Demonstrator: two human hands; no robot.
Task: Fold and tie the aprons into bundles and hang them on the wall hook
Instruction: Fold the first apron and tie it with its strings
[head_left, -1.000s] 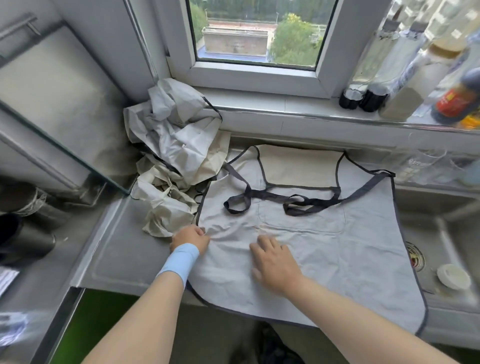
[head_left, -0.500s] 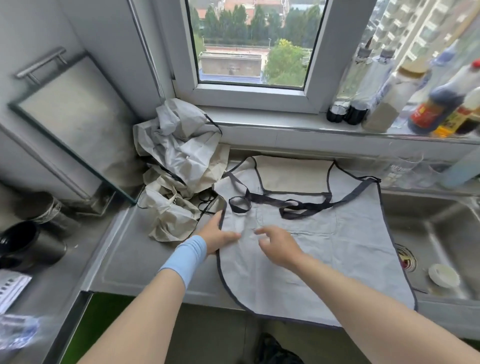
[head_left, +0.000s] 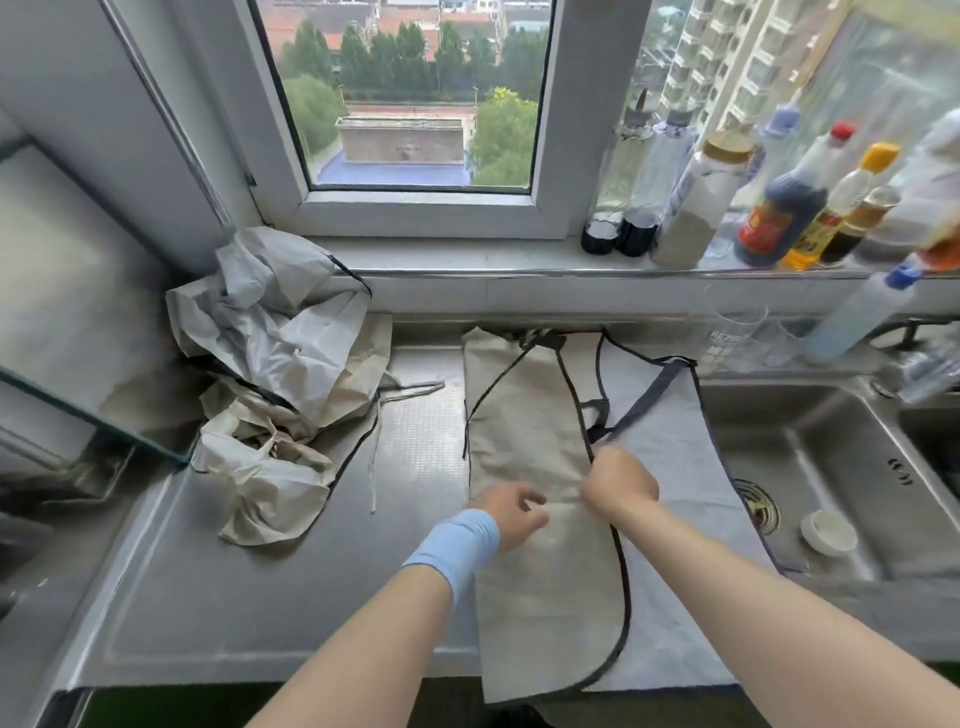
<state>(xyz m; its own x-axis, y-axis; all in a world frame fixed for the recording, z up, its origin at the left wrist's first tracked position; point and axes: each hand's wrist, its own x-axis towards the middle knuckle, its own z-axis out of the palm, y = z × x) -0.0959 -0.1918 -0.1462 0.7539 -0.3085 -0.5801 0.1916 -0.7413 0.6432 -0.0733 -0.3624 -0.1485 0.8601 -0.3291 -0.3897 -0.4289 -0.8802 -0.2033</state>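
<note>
A grey apron (head_left: 670, 447) with dark trim lies on the steel counter, partly over the sink. Its left part is folded over to the right, so the beige underside (head_left: 524, 426) faces up. My right hand (head_left: 618, 480) pinches the dark-trimmed folded edge near the middle of the apron. My left hand (head_left: 511, 514), with a blue wristband, rests on the beige flap with its fingers curled and loose. Dark straps (head_left: 597, 415) lie bunched just beyond my right hand. No wall hook is in view.
A crumpled pile of more aprons (head_left: 275, 374) sits at the back left of the counter (head_left: 260, 613). The sink (head_left: 831, 467) on the right holds a small white cup (head_left: 827, 530). Bottles (head_left: 779, 218) line the windowsill. A glass panel (head_left: 78, 322) leans at left.
The apron's left part has been folded over to the right, showing its beige underside. Both hands moved right with the fold. The camera tilted up.
</note>
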